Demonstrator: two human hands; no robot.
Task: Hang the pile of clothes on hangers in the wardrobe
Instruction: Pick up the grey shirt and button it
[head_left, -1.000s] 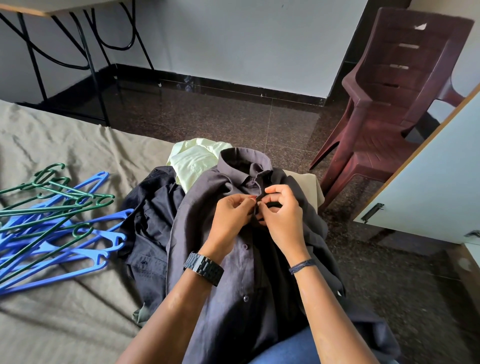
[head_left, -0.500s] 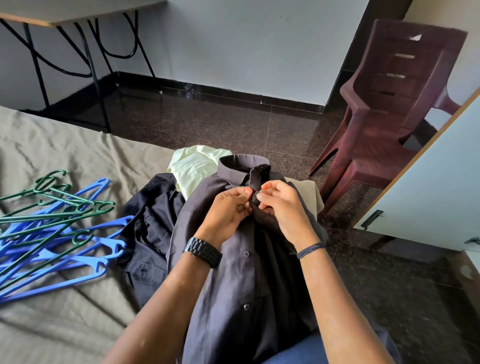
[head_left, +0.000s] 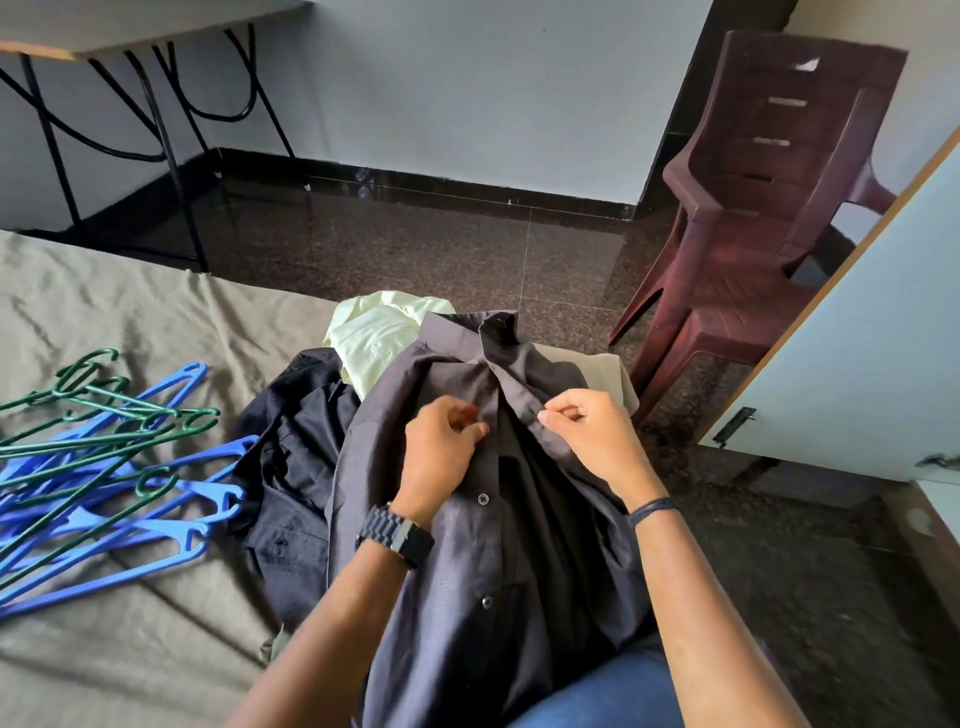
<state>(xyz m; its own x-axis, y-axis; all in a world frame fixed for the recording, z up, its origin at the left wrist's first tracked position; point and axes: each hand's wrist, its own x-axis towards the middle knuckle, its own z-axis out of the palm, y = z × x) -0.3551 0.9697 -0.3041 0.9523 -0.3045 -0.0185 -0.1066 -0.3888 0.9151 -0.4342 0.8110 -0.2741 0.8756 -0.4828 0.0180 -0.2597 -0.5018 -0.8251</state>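
Hands are busy at the chest of a dark grey button-up shirt (head_left: 467, 545) spread across the person's lap at the lower centre of the frame, its collar pointing away toward the floor. The left hand (head_left: 441, 457), a dark metal watch (head_left: 397, 535) on its wrist, pinches the left front edge of the shirt between thumb and curled fingers. The right hand (head_left: 592, 436), with a thin dark band (head_left: 649, 506) round its wrist, pinches the opposite front edge just below the collar. The two hands are apart, and the top of the shirt front gapes open between them; two small dark buttons show lower down the placket.

Under the grey shirt, left of centre, lies a black shirt (head_left: 291, 457), and above that a pale yellow-green shirt (head_left: 374, 338); a beige garment (head_left: 608, 374) peeks out at the right, though little of it can be made out. All of them sit at the edge of an olive-grey bedsheet (head_left: 130, 312).

At the left edge of the frame a loose heap of blue plastic hangers (head_left: 156, 525) and green wire hangers (head_left: 104, 426) lies tangled on the sheet, near the black shirt. A maroon plastic chair (head_left: 753, 218) stands on the dark speckled floor at the upper right, and a pale wardrobe door with a wooden edge (head_left: 872, 338) juts in from the right.
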